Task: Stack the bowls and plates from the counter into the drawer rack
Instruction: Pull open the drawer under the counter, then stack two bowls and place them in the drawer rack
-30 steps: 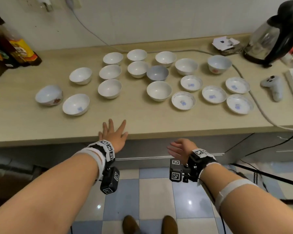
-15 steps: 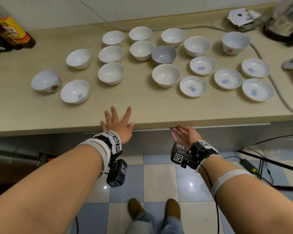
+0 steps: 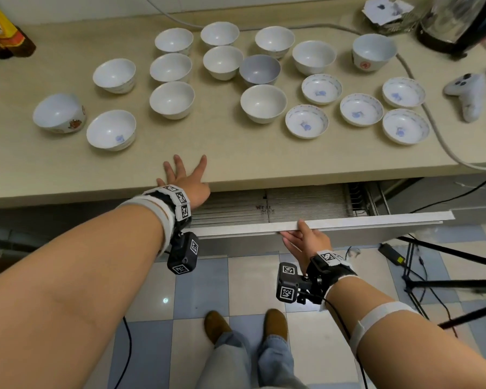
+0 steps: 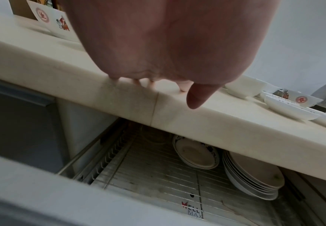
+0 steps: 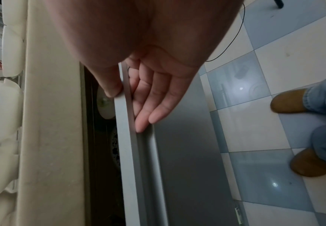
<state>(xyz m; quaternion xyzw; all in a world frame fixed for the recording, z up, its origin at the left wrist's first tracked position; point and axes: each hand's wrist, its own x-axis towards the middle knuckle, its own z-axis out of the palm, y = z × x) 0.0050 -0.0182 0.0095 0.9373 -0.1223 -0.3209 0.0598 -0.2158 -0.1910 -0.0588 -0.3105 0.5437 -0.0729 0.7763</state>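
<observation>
Several white bowls (image 3: 263, 103) and small blue-patterned plates (image 3: 306, 121) stand spread over the beige counter (image 3: 236, 167). Below it the grey drawer front (image 3: 362, 221) is pulled partly out, showing the wire rack (image 3: 292, 203). My right hand (image 3: 296, 231) grips the drawer's top lip, thumb on top and fingers underneath; the right wrist view shows the same right hand (image 5: 137, 97) on the drawer front (image 5: 177, 152). Flat on the counter's front edge rests my left hand (image 3: 184, 174), fingers spread, holding nothing. In the left wrist view, stacked plates (image 4: 255, 175) lie on the rack (image 4: 148, 172) under the counter.
A kettle (image 3: 455, 23) and white controller (image 3: 469, 94) sit at the counter's right, with a cable (image 3: 432, 119) running past the plates. Bottles (image 3: 0, 32) stand far left. Tripod legs (image 3: 446, 254) cross the tiled floor on the right, near my feet (image 3: 216, 324).
The drawer, closed in the earlier frames, has slid out toward me. My right hand reached up to its top edge, took hold and came back with it. The left hand stayed on the counter.
</observation>
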